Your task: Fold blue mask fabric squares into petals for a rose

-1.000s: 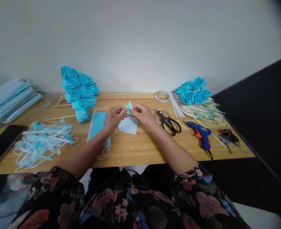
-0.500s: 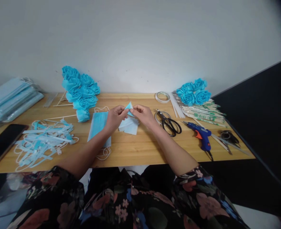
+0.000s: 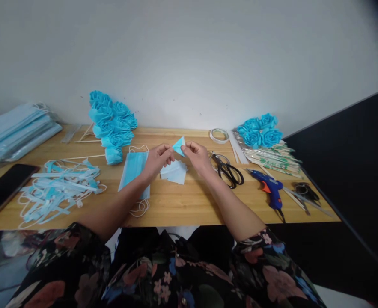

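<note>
Both of my hands are raised a little above the wooden table (image 3: 182, 205), pinching a small folded blue piece of mask fabric (image 3: 179, 146) between them. My left hand (image 3: 158, 158) grips its left side with closed fingers. My right hand (image 3: 197, 155) pinches its right side. Below the hands lie pale blue cut fabric pieces (image 3: 175, 172). A whole blue face mask (image 3: 134, 173) lies flat under my left wrist.
Black scissors (image 3: 227, 171) and a blue glue gun (image 3: 270, 190) lie to the right, with a tape roll (image 3: 219, 135), blue fabric roses (image 3: 260, 131) and wrapped sticks. At left are more roses (image 3: 111, 124), cut mask strips (image 3: 58, 188), a phone (image 3: 4, 190) and stacked masks (image 3: 17, 134).
The folded blue piece sits slightly higher between my fingers, now a clear triangle. The camera view has shifted a little, so everything appears slightly lower and to the right.
</note>
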A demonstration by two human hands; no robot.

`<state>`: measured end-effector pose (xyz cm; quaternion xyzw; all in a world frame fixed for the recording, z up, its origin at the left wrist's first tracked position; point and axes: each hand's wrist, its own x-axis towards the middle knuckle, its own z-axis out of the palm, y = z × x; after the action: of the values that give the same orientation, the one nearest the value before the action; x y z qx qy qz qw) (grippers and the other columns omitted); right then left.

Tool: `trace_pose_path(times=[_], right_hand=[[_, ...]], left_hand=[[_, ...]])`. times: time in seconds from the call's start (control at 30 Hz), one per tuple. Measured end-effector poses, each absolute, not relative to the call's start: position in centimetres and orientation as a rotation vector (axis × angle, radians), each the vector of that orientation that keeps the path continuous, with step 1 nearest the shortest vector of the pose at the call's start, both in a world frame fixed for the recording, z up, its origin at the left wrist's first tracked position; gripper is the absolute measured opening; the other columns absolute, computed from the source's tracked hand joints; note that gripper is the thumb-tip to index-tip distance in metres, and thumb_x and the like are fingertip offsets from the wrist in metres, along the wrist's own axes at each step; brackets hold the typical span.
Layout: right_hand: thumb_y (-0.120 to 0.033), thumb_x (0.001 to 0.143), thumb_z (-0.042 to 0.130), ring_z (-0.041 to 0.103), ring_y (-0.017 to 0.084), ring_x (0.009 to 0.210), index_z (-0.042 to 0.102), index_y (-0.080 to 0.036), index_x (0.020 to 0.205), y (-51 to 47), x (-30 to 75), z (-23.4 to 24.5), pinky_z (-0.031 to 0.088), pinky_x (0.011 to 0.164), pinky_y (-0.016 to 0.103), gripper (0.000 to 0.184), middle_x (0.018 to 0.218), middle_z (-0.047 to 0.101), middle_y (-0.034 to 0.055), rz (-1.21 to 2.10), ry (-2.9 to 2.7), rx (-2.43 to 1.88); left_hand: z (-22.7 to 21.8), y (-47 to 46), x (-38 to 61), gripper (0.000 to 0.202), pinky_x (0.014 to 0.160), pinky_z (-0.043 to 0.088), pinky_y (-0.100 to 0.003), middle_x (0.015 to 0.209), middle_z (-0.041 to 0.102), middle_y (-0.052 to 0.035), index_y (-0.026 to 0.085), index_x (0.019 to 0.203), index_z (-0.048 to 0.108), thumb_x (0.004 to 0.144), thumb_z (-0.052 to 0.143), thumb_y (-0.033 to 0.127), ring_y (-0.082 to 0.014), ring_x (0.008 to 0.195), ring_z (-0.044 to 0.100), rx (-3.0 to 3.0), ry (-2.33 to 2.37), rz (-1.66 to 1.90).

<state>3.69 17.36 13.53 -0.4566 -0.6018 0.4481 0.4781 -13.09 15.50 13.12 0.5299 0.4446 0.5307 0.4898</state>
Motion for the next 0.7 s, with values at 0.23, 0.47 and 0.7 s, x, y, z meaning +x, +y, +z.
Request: trace_pose_path(times=[0.23,0.47,0.7], right_hand=[[-0.051,0.078,0.066,0.039,0.014,0.066,0.058,-0.021,0.073,17.33,3.58,13.41,0.032,0.062,0.027,0.031,0.067,0.046,-0.0033,1.132,-1.510,-1.086],[-0.049,0.079,0.067,0.039,0.013,0.065,0.056,-0.021,0.073,17.37,3.70,13.16,0.031,0.062,0.028,0.030,0.067,0.047,-0.0035,1.154,-1.565,-1.058],[-0.045,0.082,0.065,0.038,0.012,0.061,0.052,-0.022,0.070,16.72,3.50,13.92,0.031,0.060,0.028,0.029,0.064,0.046,-0.0043,1.070,-1.587,-1.089]], left_hand=[[12.72,15.81,-13.04,0.019,0.045,0.037,-0.021,0.058,0.063,0.0014,0.018,0.077,0.061,0.072,0.073,0.032,-0.0084,0.048,0.051,1.189,1.083,1.283],[12.65,15.75,-13.13,0.022,0.046,0.037,-0.021,0.059,0.063,0.0024,0.018,0.081,0.060,0.074,0.075,0.033,-0.0081,0.047,0.051,1.152,1.051,1.275],[12.36,15.95,-13.00,0.023,0.044,0.037,-0.021,0.059,0.062,0.0019,0.018,0.077,0.059,0.079,0.073,0.036,-0.0079,0.047,0.051,1.143,1.032,1.314]])
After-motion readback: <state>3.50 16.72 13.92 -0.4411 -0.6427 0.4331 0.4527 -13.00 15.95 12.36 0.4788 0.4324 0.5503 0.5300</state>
